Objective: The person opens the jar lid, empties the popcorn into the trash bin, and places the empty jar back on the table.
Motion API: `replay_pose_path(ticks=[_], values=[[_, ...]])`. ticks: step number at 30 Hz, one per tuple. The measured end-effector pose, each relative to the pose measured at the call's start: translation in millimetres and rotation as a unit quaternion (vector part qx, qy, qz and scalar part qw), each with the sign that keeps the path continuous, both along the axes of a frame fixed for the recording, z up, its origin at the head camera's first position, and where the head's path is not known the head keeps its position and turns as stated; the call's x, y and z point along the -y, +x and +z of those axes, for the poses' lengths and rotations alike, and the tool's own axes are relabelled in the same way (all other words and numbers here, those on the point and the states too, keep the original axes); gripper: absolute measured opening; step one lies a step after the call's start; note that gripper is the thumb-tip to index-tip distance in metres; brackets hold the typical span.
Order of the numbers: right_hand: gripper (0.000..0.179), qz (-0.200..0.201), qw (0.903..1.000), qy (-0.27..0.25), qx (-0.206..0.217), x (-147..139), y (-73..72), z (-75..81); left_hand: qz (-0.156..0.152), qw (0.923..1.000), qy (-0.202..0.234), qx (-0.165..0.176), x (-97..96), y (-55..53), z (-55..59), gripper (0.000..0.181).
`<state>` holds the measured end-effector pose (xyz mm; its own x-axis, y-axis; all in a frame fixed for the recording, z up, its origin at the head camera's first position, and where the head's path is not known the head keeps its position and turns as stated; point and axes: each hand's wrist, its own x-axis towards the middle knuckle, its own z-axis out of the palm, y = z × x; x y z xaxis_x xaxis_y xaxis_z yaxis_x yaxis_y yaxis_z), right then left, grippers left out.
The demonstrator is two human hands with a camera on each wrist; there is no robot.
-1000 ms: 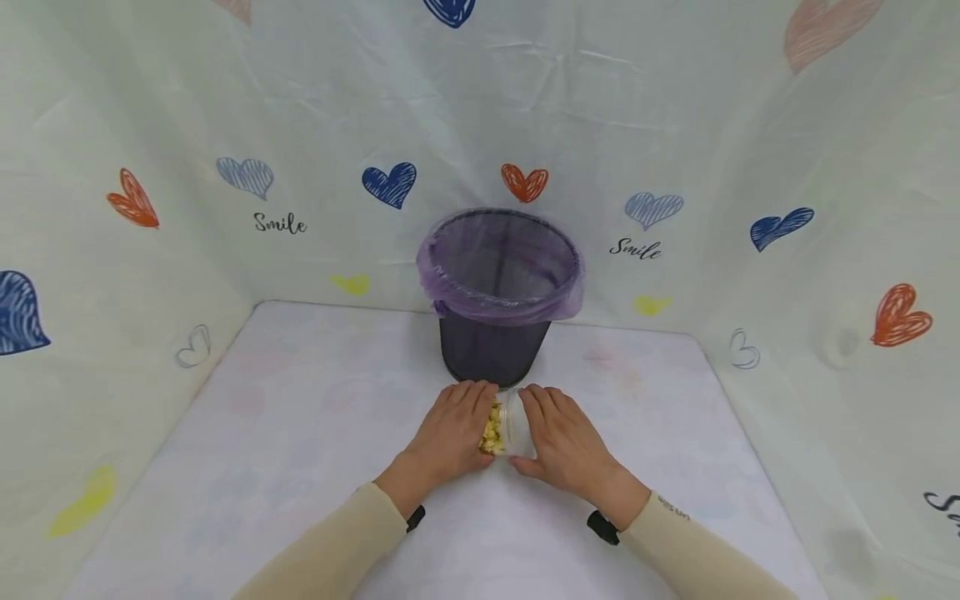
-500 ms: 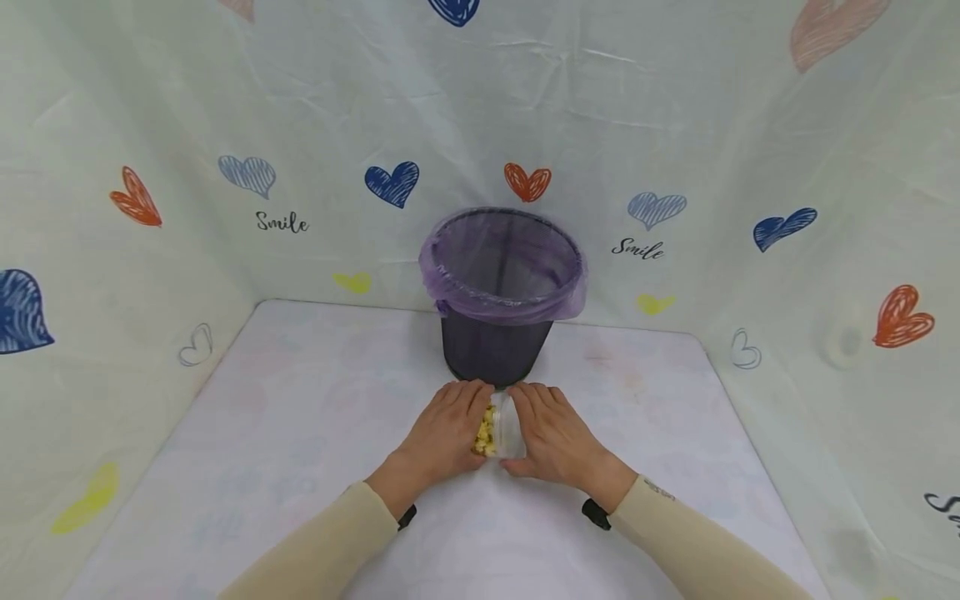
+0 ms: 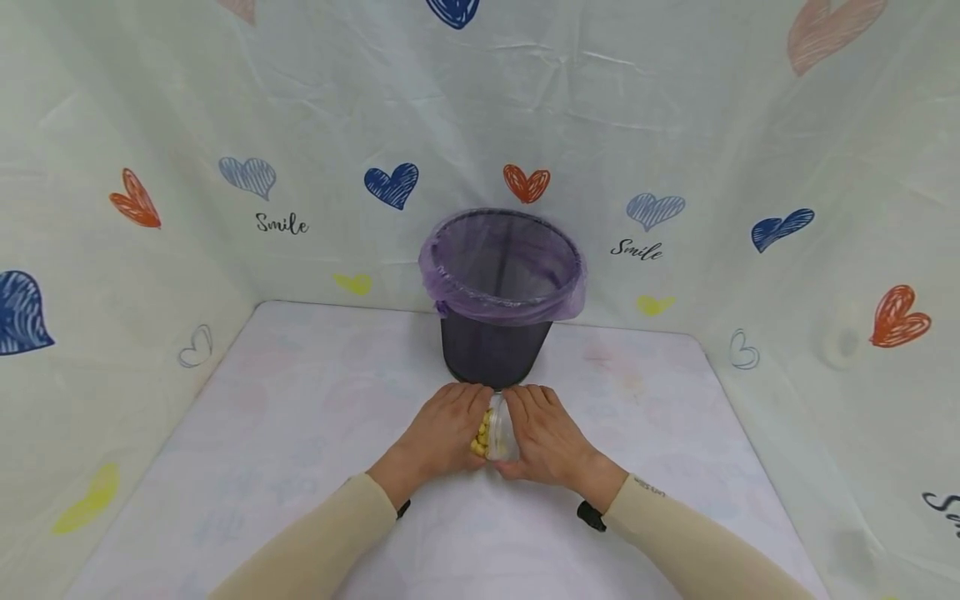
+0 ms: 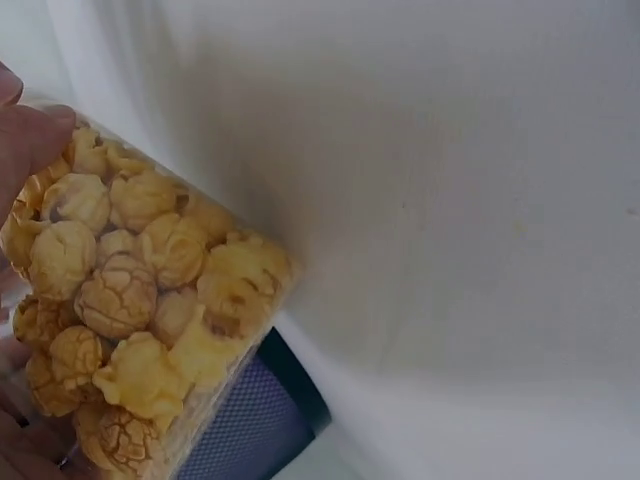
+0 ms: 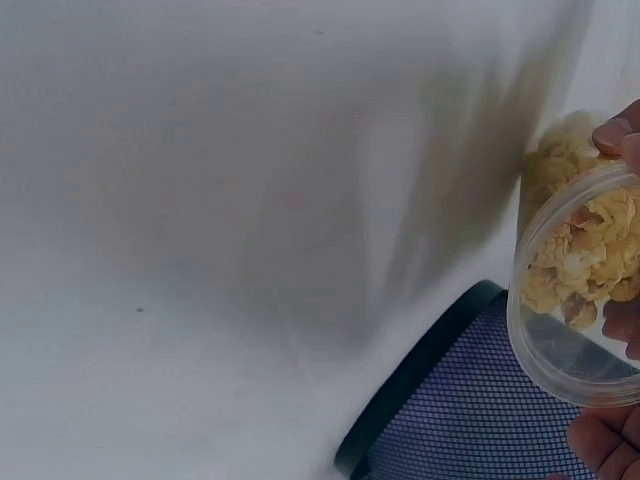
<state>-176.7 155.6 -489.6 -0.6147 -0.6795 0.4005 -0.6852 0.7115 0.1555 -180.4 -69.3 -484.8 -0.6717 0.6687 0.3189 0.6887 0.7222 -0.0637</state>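
Observation:
A clear plastic jar filled with yellow caramel popcorn lies sideways between both hands, close in front of the bin in the head view. My left hand grips the body end, its fingertips on the jar wall in the left wrist view. At the other end my right hand holds the clear round lid, with a thumb and fingers at its edge. Through the lid, popcorn shows in the right wrist view. Palms and most of the left fingers are hidden. Whether the jar touches the table cannot be told.
A dark mesh waste bin lined with a purple bag stands just beyond the hands. A white cloth-covered table spreads around it, bounded by light curtains printed with hearts.
Both hands and the jar have shifted slightly left. My right hand has come closer to the left, and a narrower strip of popcorn shows between them.

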Motion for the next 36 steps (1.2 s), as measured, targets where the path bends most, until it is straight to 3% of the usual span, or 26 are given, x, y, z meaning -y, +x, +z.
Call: replay_pose_path(ticks=[13,22,26,30,36], values=[[0.106,0.051,0.9951,0.053,-0.066,3,-5.7,5.7,-0.005,0.9995,0.015,-0.028,3.2,-1.0,1.8,0.094],[0.105,0.030,0.9994,0.008,-0.012,4,-2.4,6.7,0.013,0.9995,0.022,-0.017,6.4,7.3,-4.6,0.107],[0.106,0.022,0.9997,-0.005,0.002,8,-0.7,5.1,0.024,0.9984,0.018,-0.048,10.2,11.2,-11.1,0.112],[0.105,0.025,0.9996,0.006,-0.008,12,-1.7,6.6,0.012,0.9972,0.024,-0.070,12.9,6.8,-12.1,0.110],[0.103,0.052,0.9973,0.033,-0.039,13,-7.0,11.5,-0.018,0.9980,0.047,-0.039,14.6,-2.1,-7.4,0.098]])
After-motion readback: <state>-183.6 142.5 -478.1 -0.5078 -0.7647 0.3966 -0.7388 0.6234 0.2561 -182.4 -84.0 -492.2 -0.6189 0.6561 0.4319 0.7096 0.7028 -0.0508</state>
